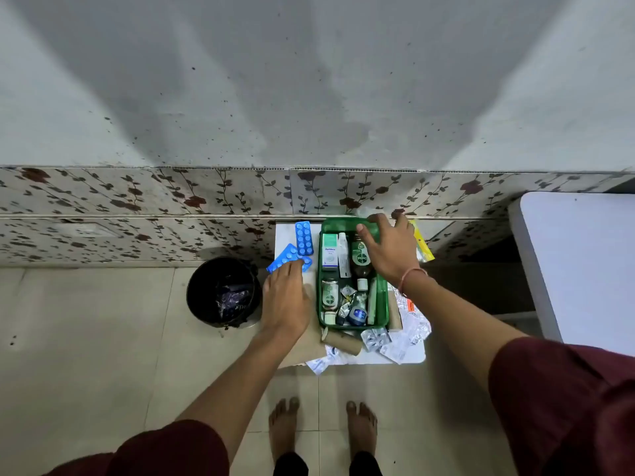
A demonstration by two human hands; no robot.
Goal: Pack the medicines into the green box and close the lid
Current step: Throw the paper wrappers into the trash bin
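Note:
The green box [382,297] stands open on a small white table [283,235], filled with a white carton [330,252], a brown bottle [360,261], small jars and tubes. My right hand [391,250] reaches over the box and grips its far right rim, thumb inside. Left of the box lie two blue blister strips. My left hand [287,300] presses its fingertips on the nearer strip [286,256], which sticks out past them at a slant. The other blue strip [304,238] lies flat just beyond. I see no lid apart from the box.
Silver blister strips [412,329] and a cardboard tube [342,341] lie by the box's near right side. A yellow packet [422,245] lies behind my right hand. A black bin [223,292] stands left of the table, and a large white table [577,262] stands at the right. A wall is close behind.

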